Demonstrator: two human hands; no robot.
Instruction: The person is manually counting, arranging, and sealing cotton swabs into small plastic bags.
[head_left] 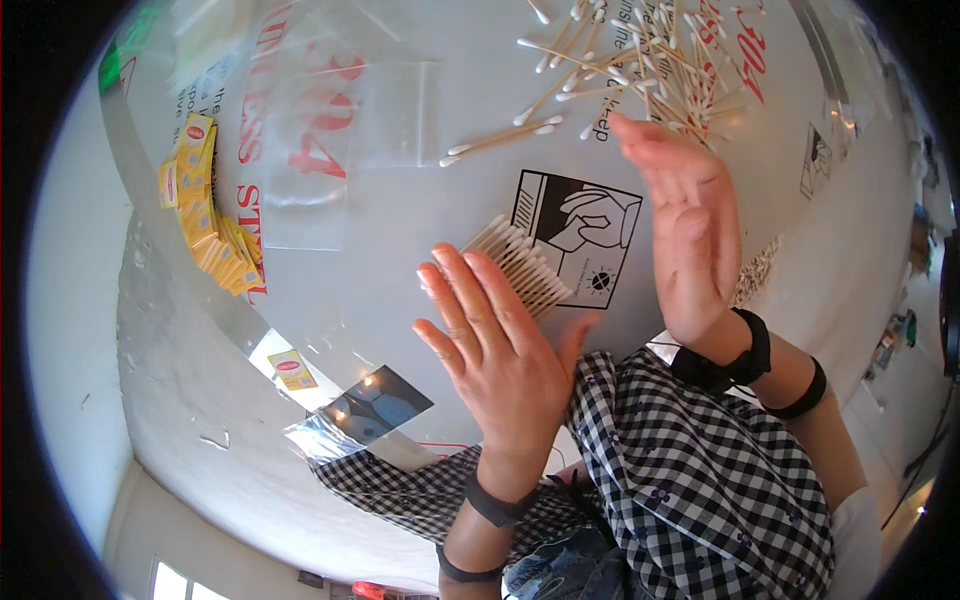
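A row of cotton swabs (pixel 520 262) lies side by side on the table, white tips lined up. My left hand (pixel 505 350) is over the row's near-left part, fingers stretched out and slightly spread, hiding some of the sticks. Whether it presses on them I cannot tell. To the right, my right hand (pixel 692 235) is raised edge-on, open, with fingers extended and the thumb in front of the palm. Nothing shows in it. Just beyond its fingertips is a loose heap of cotton swabs (pixel 665 70). A few stray swabs (pixel 500 140) lie left of that heap.
Clear plastic zip bags (pixel 310 200) lie on the left. Beyond them is a string of small yellow packets (pixel 215 235). A single yellow packet (pixel 291 369) and a shiny film piece (pixel 375 405) lie near the front-left edge. Small tan bits (pixel 757 272) are piled at right.
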